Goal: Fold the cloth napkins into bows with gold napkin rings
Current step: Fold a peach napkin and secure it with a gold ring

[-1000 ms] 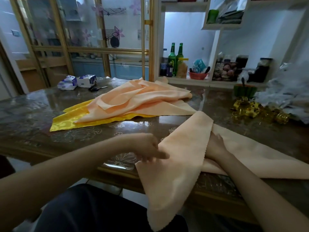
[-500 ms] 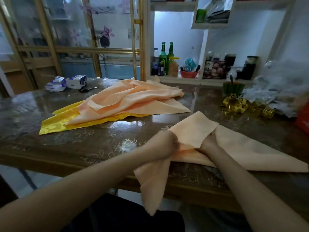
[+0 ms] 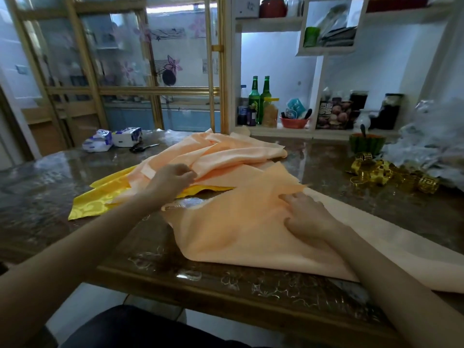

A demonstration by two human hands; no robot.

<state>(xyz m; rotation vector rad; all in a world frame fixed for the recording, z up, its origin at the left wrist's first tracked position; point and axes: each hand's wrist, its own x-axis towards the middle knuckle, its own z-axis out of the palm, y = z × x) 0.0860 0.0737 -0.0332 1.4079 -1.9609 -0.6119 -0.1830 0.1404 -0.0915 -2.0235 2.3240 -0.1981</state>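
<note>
A peach cloth napkin lies folded on the glass-topped table in front of me, its far right part trailing to the table's right end. My right hand presses flat on it with spread fingers, near the folded corner. My left hand hovers over the pile of peach napkins behind, fingers loosely curled, with nothing visibly held. A yellow napkin sticks out from under the pile. Several gold napkin rings lie in a heap at the right.
Two tissue packs and scissors lie at the back left. A green bowl and crumpled clear plastic sit at the back right. Shelves with bottles stand behind the table.
The napkin part that hung over the table's front edge now lies folded up on the table. My left hand let go and moved forward to the pile. My right hand came out from under the fold.
</note>
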